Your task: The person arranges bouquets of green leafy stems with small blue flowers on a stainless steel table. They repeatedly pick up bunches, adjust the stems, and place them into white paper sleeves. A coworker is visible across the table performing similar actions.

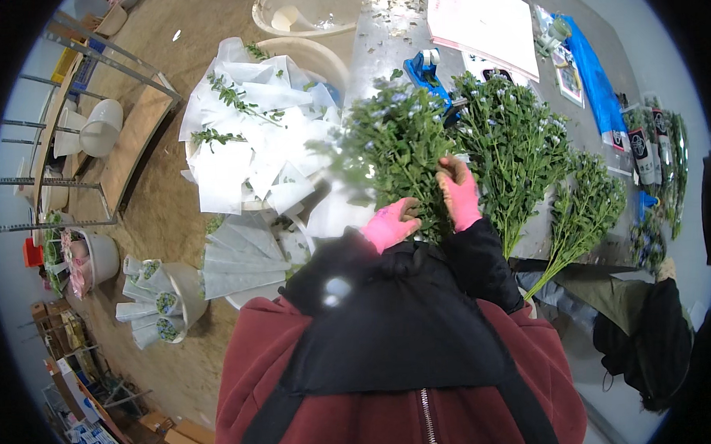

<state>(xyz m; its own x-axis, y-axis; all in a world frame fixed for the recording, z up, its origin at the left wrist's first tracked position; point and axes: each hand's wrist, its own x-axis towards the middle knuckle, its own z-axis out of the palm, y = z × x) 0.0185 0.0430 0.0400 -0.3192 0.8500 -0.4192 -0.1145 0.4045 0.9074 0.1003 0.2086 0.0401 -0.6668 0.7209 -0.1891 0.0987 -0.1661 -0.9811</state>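
Observation:
A leafy bunch of small pale blue flowers (pixel 399 130) stands in front of me, its top left edge blurred. My left hand (pixel 392 223), in a pink glove with bare fingertips, is closed around its lower left side. On the right side of the same bunch, my right hand (pixel 458 193), gloved alike, has its fingers curled against the foliage. The lower stems are hidden behind my hands and sleeves. Close to my right hand lies a second flowering bunch (pixel 513 138) on the metal table (pixel 377 45), with a smaller bunch (pixel 586 206) farther right.
A blue tape dispenser (pixel 426 75) and a stack of white sheets (pixel 486 26) occupy the table behind the flowers. To the left, white wrapping sheets (pixel 232 167) overfill a tub. Wrapped bunches stand in a bucket (pixel 190 294) near a shelf rack (pixel 137 139). A person's dark sleeve (pixel 657 337) shows at right.

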